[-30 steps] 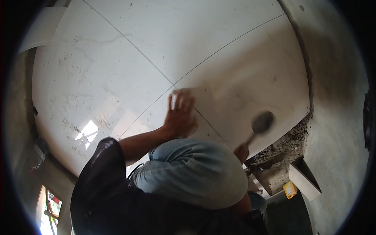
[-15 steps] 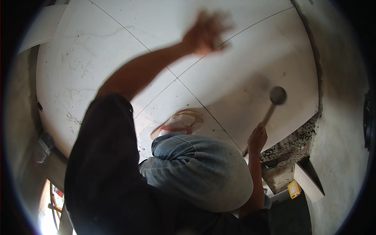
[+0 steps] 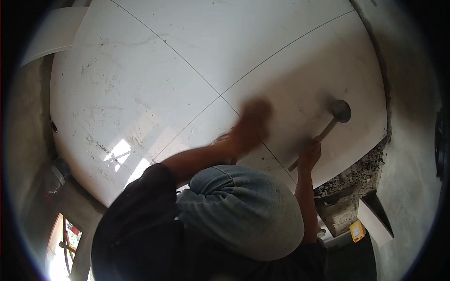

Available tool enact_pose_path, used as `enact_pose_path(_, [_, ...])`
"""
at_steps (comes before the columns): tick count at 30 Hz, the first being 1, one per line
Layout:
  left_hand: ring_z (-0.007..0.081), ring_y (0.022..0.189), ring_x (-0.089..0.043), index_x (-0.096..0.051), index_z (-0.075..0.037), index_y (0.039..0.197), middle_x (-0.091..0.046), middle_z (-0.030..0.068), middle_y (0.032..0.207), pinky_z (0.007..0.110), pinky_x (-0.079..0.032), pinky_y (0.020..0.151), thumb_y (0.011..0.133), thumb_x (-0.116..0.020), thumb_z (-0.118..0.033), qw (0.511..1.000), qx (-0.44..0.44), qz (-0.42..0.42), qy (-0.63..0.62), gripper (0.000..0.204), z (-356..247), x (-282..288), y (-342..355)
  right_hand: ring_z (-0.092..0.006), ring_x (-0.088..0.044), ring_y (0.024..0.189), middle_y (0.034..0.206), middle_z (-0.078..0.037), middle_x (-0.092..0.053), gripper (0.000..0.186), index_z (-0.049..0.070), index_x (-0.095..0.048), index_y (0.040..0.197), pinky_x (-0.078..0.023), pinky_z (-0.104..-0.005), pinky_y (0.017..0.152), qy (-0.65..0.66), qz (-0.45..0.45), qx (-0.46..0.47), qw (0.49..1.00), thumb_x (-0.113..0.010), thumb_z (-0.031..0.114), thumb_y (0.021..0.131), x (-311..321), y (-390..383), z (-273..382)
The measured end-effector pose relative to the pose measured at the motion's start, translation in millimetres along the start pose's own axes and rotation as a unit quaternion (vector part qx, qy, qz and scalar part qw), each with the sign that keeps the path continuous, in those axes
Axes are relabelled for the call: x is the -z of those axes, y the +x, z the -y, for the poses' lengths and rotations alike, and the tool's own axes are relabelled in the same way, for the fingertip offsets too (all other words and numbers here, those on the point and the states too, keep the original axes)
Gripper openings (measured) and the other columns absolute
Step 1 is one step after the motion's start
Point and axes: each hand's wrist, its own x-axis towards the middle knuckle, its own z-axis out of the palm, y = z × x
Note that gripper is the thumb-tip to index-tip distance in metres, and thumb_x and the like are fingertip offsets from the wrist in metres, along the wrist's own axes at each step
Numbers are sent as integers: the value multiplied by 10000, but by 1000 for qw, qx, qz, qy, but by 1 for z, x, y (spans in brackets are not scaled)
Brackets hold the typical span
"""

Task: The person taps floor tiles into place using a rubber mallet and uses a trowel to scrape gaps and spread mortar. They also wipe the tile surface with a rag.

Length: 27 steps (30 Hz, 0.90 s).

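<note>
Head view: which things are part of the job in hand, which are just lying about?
In use:
mallet, held by right hand
white tiles, left hand blurred over them
mortar edge beside the tiles

Lying about:
yellow object
loose tile piece

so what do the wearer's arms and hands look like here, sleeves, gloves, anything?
Both hands are bare, no gloves. The left hand is motion-blurred; its forearm is bare up to a dark sleeve ending near the elbow. The right hand and its forearm are bare too. No watch or rings that can be made out.
</note>
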Motion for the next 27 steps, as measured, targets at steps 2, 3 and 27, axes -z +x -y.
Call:
enact_pose_path(2, [310,1424,-210,-450,-68,1354,-328,149,1487,529,-134,1156,837,-569,-404,928,-317,59,-187,628,-17,-8,-6,-248,-577,611,742,-120,-583,554,-22,-569,1020,-473,-370,549,101,24,-109,989,-361,491,1002,18,3,13])
enact_pose_path(3, [295,1429,-205,-454,-76,1356,-329,130,1491,526,-127,1159,829,-578,-404,897,-405,52,-170,633,-24,-26,-10,-184,-533,510,680,-69,-545,526,-1,-570,1021,-457,-327,462,196,47,-220,954,-379,489,999,32,1,26])
enact_pose_path(27, [367,1426,-170,-276,-106,1484,-217,121,1561,545,-89,1145,908,-517,-302,965,135,-223,37,655,150,26,28,-110,-343,438,520,33,-365,561,182,-460,633,-249,-297,402,161,-70,-434,884,-521,696,849,195,-127,-200])
